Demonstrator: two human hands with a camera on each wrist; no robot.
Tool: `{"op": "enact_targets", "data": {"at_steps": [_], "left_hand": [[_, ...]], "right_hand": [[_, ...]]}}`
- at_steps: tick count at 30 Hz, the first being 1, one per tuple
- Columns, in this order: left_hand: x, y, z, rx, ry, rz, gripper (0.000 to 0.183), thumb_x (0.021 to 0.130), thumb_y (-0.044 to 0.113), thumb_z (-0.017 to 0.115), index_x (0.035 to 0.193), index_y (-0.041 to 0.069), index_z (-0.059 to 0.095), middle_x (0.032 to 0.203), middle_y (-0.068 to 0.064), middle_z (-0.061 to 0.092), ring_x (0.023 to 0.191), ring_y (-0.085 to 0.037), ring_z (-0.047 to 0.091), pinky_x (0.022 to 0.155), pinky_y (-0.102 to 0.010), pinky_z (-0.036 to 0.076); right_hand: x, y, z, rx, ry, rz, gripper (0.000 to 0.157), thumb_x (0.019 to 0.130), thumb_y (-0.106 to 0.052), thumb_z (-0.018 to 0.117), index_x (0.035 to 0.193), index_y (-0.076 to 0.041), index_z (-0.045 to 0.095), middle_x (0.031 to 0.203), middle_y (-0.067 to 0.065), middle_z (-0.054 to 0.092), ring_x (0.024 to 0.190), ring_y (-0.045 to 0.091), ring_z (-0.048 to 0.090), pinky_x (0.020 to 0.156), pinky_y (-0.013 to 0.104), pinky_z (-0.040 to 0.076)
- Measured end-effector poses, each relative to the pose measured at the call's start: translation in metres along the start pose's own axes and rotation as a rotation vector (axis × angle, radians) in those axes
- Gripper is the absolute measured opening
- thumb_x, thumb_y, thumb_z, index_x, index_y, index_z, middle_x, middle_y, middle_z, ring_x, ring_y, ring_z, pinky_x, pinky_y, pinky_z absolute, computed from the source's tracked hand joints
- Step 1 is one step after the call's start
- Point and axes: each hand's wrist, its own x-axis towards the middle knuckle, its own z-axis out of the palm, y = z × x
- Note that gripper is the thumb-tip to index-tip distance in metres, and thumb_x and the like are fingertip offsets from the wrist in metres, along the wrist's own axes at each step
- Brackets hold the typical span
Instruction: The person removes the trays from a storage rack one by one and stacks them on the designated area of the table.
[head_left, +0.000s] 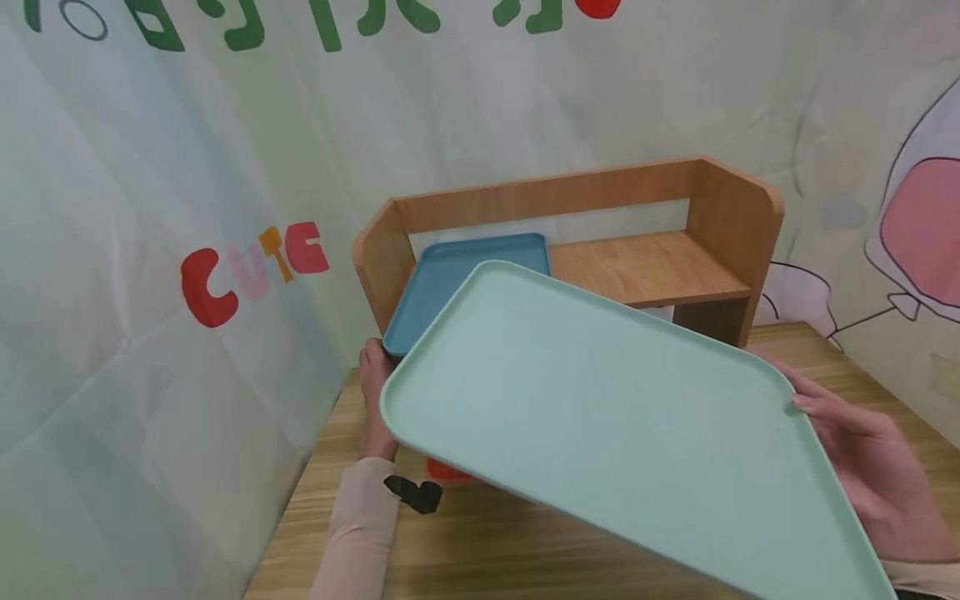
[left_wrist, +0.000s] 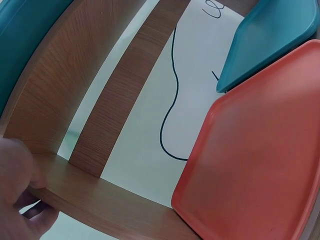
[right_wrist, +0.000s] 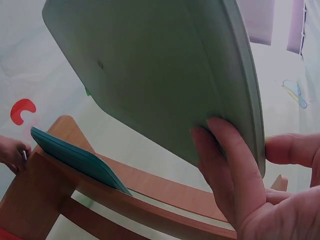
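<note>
A large mint-green tray hangs tilted in front of the wooden shelf. My right hand grips it at one corner; in the right wrist view the fingers lie on its underside and the thumb presses the rim. My left hand holds the shelf's left side panel, its fingers wrapped round the panel edge in the left wrist view. A blue tray lies on the upper board, near that hand. The mint-green tray hides part of the blue one and most of the shelf's lower level.
Below the upper board, a red tray and a teal tray lie side by side. The shelf stands on a wood-grain table, close to a printed cloth wall that also runs along the left. To the right of the blue tray is bare board.
</note>
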Motion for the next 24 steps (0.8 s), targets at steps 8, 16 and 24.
{"op": "enact_targets", "data": {"at_steps": [8,16,24], "left_hand": [[0.002,-0.008,0.001,0.067,0.046,0.018,0.03,0.085,0.002,0.057,0.111,-0.002,0.044,0.107,-0.023,0.05,0.103,-0.039,0.051,0.088,-0.051,0.044],[-0.001,0.002,0.001,0.119,0.076,0.047,0.017,0.086,-0.006,0.05,0.103,-0.007,0.046,0.094,-0.027,0.051,0.092,-0.044,0.052,0.078,-0.053,0.046],[-0.003,0.007,-0.003,0.126,0.064,0.025,0.021,0.084,-0.007,0.052,0.104,-0.006,0.046,0.096,-0.027,0.051,0.095,-0.044,0.052,0.08,-0.053,0.046]], "right_hand": [[0.001,-0.003,-0.004,-0.069,-0.04,0.1,0.06,0.098,-0.014,-0.004,0.153,-0.021,0.019,0.155,0.003,0.031,0.134,0.021,0.042,0.105,0.035,0.042],[-0.01,-0.003,-0.012,-0.12,-0.001,0.123,0.064,0.096,-0.006,-0.004,0.153,-0.018,0.021,0.155,0.005,0.031,0.136,0.022,0.039,0.106,0.035,0.04],[-0.013,-0.011,-0.019,-0.265,0.05,0.205,0.067,0.095,0.001,-0.003,0.149,-0.017,0.034,0.151,0.01,0.038,0.136,0.03,0.04,0.105,0.045,0.035]]}}
